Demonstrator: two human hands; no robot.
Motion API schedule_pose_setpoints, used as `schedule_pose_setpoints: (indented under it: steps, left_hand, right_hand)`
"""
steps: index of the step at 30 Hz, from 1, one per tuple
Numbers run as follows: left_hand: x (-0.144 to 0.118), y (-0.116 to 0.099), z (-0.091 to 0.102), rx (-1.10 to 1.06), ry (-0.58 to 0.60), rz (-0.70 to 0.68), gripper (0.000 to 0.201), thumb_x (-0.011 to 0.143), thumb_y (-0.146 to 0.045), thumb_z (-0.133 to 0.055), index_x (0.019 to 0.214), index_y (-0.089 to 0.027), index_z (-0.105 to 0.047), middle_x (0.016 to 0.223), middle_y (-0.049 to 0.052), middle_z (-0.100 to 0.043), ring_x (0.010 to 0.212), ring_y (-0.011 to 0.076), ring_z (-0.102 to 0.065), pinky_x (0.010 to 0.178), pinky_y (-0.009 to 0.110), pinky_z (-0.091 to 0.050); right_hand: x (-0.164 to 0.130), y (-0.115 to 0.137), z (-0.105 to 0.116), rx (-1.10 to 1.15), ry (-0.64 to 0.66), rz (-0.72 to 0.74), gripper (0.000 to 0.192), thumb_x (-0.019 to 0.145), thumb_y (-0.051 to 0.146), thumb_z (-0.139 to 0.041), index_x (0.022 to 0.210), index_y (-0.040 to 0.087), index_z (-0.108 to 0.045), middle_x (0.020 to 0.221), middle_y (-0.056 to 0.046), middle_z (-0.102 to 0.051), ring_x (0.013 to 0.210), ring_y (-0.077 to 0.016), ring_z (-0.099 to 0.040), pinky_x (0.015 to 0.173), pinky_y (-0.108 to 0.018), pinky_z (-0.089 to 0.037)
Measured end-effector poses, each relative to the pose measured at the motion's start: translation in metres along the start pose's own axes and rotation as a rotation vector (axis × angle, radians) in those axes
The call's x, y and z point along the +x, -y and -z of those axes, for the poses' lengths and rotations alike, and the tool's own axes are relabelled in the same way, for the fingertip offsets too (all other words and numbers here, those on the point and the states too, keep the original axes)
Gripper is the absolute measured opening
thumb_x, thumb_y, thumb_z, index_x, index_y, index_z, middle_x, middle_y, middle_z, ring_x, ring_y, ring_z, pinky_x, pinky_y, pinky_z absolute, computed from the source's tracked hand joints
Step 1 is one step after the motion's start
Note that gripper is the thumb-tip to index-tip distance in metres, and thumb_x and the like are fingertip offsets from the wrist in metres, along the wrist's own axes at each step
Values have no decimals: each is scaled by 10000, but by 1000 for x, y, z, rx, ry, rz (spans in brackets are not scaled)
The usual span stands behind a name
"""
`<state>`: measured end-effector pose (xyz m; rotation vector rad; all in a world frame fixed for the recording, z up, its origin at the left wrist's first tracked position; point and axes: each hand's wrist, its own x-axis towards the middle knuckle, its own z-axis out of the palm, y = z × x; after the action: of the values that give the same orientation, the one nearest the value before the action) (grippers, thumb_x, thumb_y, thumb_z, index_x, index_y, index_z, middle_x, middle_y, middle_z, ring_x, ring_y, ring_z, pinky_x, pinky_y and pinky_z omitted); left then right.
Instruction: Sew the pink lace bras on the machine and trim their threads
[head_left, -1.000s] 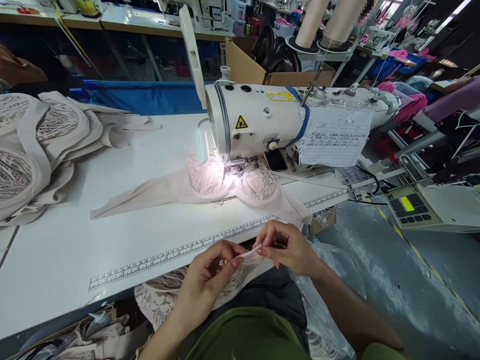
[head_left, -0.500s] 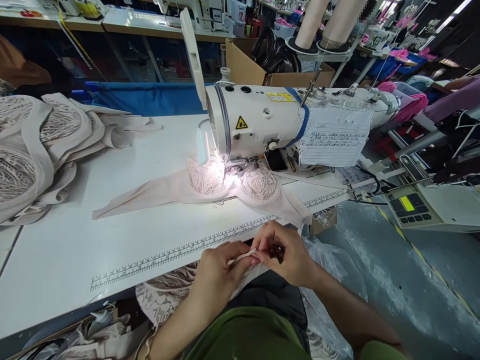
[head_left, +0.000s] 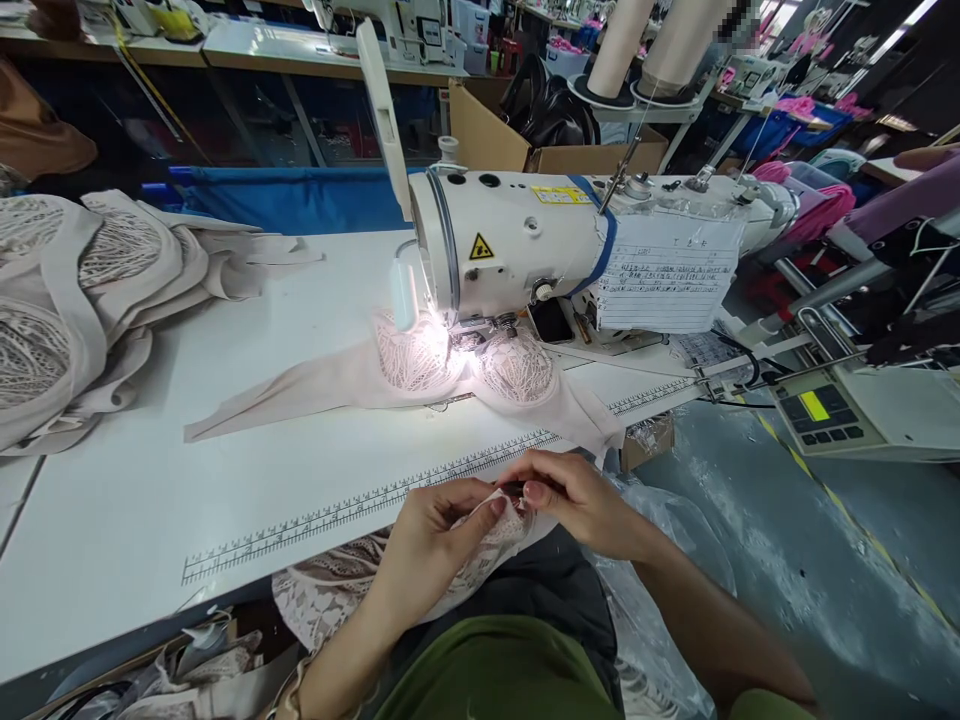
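My left hand [head_left: 439, 545] pinches the edge of a pale pink lace piece [head_left: 499, 540] above my lap, thumb on top. Close against it, my right hand [head_left: 581, 495] is closed around a small dark tool [head_left: 514, 488], whose tip meets the lace edge; most of it is hidden by my fingers. Beyond my hands, a pale pink bra [head_left: 517, 370] lies on the white table [head_left: 300, 480], its middle under the lit needle area of the sewing machine [head_left: 510, 230].
Several bra pieces [head_left: 112, 270] are piled at the left. A printed ruler [head_left: 360, 510] runs along the table's front edge. A phone [head_left: 551, 320] and a handwritten sheet [head_left: 667, 270] are by the machine. A control box [head_left: 825, 410] stands right; clear plastic [head_left: 660, 600] hangs below.
My right hand has turned, bringing the dark tool from its palm to the lace edge. More of the lace now shows spread between my hands. The bra under the machine has not moved.
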<state>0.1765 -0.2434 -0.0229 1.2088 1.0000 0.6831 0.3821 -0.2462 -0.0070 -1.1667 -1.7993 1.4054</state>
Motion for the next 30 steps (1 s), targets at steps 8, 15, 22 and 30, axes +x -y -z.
schedule_pose_setpoints:
  steps: [8, 15, 22, 30]
  left_hand:
    - [0, -3, 1, 133, 6, -31, 272, 854, -357, -626, 701, -151, -716, 570, -22, -505, 554, 94, -366, 503, 200, -285]
    - [0, 2, 2, 188, -28, -78, 301, 899, -399, -609, 828, -186, -811, 614, 12, -641, 560, 124, -474, 490, 202, -335]
    - [-8, 2, 4, 63, -132, 31, 366, 894, -489, -656, 911, -160, -816, 526, -11, -600, 427, 90, -391, 422, 209, -294]
    - [12, 29, 14, 236, 19, -351, 406, 1039, -325, -394, 1357, -215, -621, 1420, 129, -619, 1292, 244, -600, 1119, 422, -471]
  right_hand:
    - [4, 1, -8, 147, -11, -52, 292, 921, 433, -702, 942, 201, -526, 747, 32, -580, 652, -113, -543, 594, -229, -393]
    - [5, -12, -10, 209, -130, -18, 321, 941, 498, -652, 967, 212, -510, 680, 54, -542, 584, -103, -501, 559, -218, -371]
    - [-13, -41, 0, -280, 10, -74, 218, 932, 417, -654, 965, 205, -689, 600, 39, -562, 502, -104, -430, 537, -224, -317]
    - [-6, -7, 6, 106, 459, 496, 585, 893, 612, -591, 491, 240, -384, 671, -22, -520, 665, -159, -544, 682, -307, -499]
